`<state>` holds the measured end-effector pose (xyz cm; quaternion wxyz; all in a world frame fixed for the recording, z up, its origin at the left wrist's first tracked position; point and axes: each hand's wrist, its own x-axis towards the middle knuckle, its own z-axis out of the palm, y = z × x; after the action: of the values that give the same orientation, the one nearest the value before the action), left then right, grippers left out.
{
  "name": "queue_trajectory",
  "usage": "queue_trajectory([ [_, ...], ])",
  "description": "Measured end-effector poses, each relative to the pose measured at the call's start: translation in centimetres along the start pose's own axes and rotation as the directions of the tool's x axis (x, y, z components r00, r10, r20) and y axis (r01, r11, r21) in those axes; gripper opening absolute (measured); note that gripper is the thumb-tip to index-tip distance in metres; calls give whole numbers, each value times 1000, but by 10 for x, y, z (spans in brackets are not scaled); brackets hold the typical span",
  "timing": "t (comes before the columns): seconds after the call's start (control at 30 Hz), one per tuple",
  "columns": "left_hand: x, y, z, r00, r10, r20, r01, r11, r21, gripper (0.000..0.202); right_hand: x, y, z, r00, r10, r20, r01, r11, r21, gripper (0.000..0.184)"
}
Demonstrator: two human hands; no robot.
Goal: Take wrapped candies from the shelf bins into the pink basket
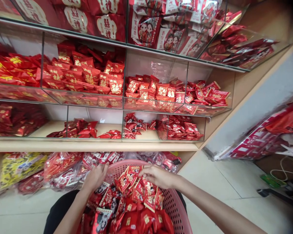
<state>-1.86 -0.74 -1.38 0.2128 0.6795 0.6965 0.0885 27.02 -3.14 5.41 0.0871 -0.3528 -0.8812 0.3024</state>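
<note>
A pink perforated plastic basket [179,208] stands low in front of me, heaped with small red sweet packets [130,204]. Some packets carry gold print, others dark figures. My left hand [95,178] is closed at the basket's far left rim, fingers curled over it. My right hand [157,175] reaches over the far right side of the heap. Its bent fingers close on red-and-gold sweet packets near the top of the pile; some fingertips are hidden among them.
A glass-fronted shelf unit [146,145] rises ahead, its compartments holding red packets. Below the bottom shelf lie clear bags of packets [63,165] and a yellow bag [21,167]. At the right are a wall, a cable [280,170] and a dark chair leg [271,192].
</note>
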Motion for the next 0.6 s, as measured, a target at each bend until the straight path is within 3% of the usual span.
queue_trajectory([
  [0.27,1,2,0,1000,5,9,-5,1000,27,55,2,-10,14,992,-75,105,101,956,-274,36],
  [0.47,-1,3,-1,1000,-6,-4,6,1000,9,57,0,-13,25,993,-97,62,114,892,-437,31],
  [0.6,-1,1,0,1000,-2,0,2,1000,7,58,-6,-15,17,996,-84,-5,73,889,-452,33],
])
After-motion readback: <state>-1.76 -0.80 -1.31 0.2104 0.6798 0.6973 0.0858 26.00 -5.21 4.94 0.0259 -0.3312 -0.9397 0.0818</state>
